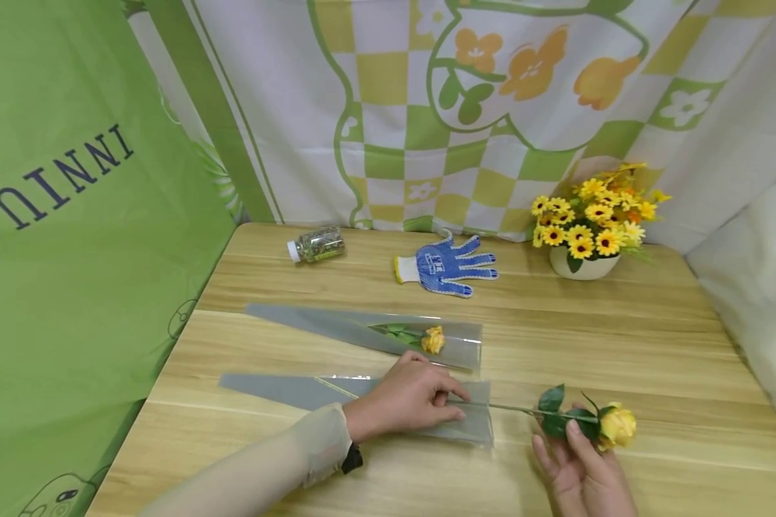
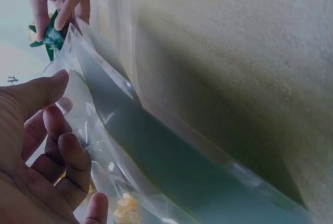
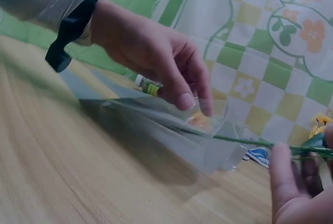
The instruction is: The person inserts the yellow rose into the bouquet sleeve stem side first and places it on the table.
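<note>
My right hand [image 1: 578,459] holds a yellow artificial rose [image 1: 617,427] just below its bloom, thumb across the leaves [image 1: 552,402]. The bare green stem [image 3: 250,141] runs left into the wide end of a clear-and-grey flower sleeve [image 1: 271,391] that tapers to the left. Over that sleeve's opening is my left hand [image 1: 414,395], thumb and index finger reaching toward the stem with a gap between them. In the left wrist view the left thumb [image 2: 47,91] lies by the film's edge, the other fingers loosely bent. The sleeve hides the stem's far end.
Behind lies a second sleeve [image 1: 310,327] with an orange-yellow rose [image 1: 433,339] inside. Farther back are a clear jar with a white lid [image 1: 320,245], a blue-and-white work glove [image 1: 449,266] and a white pot [image 1: 582,266] of yellow flowers. Curtains stand behind the wooden table [image 1: 672,330].
</note>
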The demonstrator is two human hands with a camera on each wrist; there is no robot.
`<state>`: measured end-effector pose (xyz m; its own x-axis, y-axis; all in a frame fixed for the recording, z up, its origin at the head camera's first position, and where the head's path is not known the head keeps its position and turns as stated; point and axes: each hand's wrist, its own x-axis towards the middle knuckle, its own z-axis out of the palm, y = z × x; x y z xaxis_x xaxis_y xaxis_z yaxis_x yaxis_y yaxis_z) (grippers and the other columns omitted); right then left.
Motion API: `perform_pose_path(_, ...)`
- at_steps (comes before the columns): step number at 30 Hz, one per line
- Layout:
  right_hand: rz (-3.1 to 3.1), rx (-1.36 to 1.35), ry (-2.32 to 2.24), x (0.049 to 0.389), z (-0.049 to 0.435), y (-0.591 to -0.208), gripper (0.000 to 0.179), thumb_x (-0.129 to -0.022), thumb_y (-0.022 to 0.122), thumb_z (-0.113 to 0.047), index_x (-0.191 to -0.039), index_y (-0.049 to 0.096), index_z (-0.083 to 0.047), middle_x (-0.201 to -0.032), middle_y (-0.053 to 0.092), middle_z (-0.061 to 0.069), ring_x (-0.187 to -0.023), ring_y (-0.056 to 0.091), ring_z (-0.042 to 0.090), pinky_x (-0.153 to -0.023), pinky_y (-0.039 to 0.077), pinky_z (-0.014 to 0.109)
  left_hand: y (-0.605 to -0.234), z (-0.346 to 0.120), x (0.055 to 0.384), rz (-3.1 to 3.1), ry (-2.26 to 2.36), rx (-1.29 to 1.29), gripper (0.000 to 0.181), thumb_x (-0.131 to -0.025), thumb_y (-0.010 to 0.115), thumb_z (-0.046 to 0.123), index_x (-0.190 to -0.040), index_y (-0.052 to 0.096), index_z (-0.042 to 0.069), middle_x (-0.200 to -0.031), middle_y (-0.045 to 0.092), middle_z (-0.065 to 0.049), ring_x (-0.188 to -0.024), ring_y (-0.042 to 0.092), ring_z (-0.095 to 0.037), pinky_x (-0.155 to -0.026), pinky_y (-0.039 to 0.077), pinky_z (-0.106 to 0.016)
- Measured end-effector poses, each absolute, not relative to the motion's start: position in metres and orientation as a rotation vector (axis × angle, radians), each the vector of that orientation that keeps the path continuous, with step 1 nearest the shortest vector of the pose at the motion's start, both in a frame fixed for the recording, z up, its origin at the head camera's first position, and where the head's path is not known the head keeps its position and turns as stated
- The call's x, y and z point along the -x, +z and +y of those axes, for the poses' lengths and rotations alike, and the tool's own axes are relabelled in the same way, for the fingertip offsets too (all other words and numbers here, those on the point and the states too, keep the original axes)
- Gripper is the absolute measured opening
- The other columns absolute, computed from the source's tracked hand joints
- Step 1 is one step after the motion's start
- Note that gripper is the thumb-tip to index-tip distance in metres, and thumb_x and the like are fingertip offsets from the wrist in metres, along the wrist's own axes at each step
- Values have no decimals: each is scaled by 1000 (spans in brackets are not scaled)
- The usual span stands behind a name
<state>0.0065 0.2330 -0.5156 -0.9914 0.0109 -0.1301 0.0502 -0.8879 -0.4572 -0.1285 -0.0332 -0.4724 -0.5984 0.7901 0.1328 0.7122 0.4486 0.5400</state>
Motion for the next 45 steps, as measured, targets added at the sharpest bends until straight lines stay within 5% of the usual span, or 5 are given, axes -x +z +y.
perform_pose_path(8,662,60,-2950,-2,226,-518,41,-112,30,-27,-146,49,-13,-138,58,12,-126,57,31,-102,46,44,-473,-33,130,2542,848,-1349,21,-90,79,38,-109,79,29,-62,47,26,-60,43,14,-94,32,-31)
perform_pose_path(13,466,189,-2935,-1,233,-521,75,-101,21,-62,-151,42,-10,-146,50,20,-133,48,40,-105,40,52,-474,-33,130,2542,853,-1347,22,-90,78,39,-109,79,29,-62,47,27,-61,43,15,-94,32,-31)
perform_pose_path(16,425,193,-2917,-2,237,-521,85,-97,18,-69,-153,38,-9,-149,45,22,-137,43,42,-108,36,53,-474,-34,131,2541,858,-1344,22,-90,78,39,-110,79,29,-62,47,27,-62,43,14,-94,32,-31)
perform_pose_path(28,667,-61,-2906,-1,231,-517,51,-111,27,-42,-142,50,-8,-139,55,16,-127,54,30,-101,44,41,-473,-35,131,2538,884,-1371,22,-92,77,39,-110,80,27,-62,47,27,-62,43,16,-96,32,-31)
perform_pose_path(45,666,7,-2818,-3,227,-518,48,-113,24,-34,-140,56,-11,-130,63,9,-117,60,25,-94,48,37,-469,-32,130,2481,925,-1381,25,-92,77,38,-113,79,25,-64,49,26,-61,44,14,-100,29,-33)
